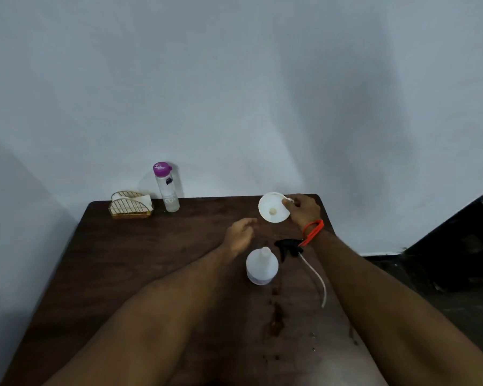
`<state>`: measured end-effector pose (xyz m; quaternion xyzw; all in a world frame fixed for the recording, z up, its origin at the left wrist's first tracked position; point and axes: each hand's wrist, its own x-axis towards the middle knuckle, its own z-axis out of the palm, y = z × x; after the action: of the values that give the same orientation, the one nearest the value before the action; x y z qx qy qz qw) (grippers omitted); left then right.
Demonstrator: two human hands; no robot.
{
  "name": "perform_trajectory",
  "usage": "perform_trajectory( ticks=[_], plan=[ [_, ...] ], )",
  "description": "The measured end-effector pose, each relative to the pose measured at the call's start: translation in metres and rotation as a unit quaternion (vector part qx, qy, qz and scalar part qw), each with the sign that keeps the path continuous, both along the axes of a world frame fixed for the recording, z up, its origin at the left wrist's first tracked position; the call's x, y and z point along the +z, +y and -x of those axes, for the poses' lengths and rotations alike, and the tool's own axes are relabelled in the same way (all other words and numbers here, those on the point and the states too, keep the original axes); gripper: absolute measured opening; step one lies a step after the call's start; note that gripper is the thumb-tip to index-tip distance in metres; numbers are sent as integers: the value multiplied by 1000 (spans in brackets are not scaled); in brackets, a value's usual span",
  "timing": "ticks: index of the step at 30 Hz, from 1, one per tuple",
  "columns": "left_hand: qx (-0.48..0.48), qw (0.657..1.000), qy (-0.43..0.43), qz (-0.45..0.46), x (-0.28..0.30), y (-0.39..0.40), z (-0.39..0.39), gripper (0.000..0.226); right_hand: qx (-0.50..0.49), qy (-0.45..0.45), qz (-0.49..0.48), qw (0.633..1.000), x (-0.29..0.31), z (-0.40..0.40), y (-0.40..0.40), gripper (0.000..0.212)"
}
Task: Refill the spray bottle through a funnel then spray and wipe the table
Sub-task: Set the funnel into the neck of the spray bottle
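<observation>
A translucent white spray bottle (pixel 261 265) stands open-necked on the dark wooden table (pixel 140 263). Its black-and-orange trigger head (pixel 292 246) with a long white dip tube lies just to the right of it. My right hand (pixel 303 210) pinches the rim of a white funnel (pixel 272 208) near the table's far right edge, tilted so its mouth faces me. My left hand (pixel 240 234) hovers just beyond the bottle, fingers loosely curled and holding nothing. A clear water bottle with a purple cap (pixel 166 188) stands at the back left.
A gold wire holder with white napkins (pixel 130 205) sits at the back left corner beside the water bottle. Dark wet stains (pixel 276 316) run down the tabletop in front of the spray bottle. A white wall rises behind; dark floor lies at right.
</observation>
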<state>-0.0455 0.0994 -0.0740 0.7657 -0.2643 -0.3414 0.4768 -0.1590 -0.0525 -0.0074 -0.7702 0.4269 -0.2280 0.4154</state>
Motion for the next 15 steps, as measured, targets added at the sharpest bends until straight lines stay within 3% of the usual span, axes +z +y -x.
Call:
perform_trajectory(
  ticks=[6, 9, 15],
  plan=[
    [-67, 993, -78, -63, -17, 32, 42, 59, 48, 2, -38, 998, 0, 28, 2, 2],
    [-64, 991, -100, -57, -25, 37, 53, 50, 71, 9, -63, 995, -5, 36, 8, 10],
    [-18, 993, -106, -46, -20, 32, 68, 40, 98, 5, -85, 992, -11, 44, 19, 6]
  ],
)
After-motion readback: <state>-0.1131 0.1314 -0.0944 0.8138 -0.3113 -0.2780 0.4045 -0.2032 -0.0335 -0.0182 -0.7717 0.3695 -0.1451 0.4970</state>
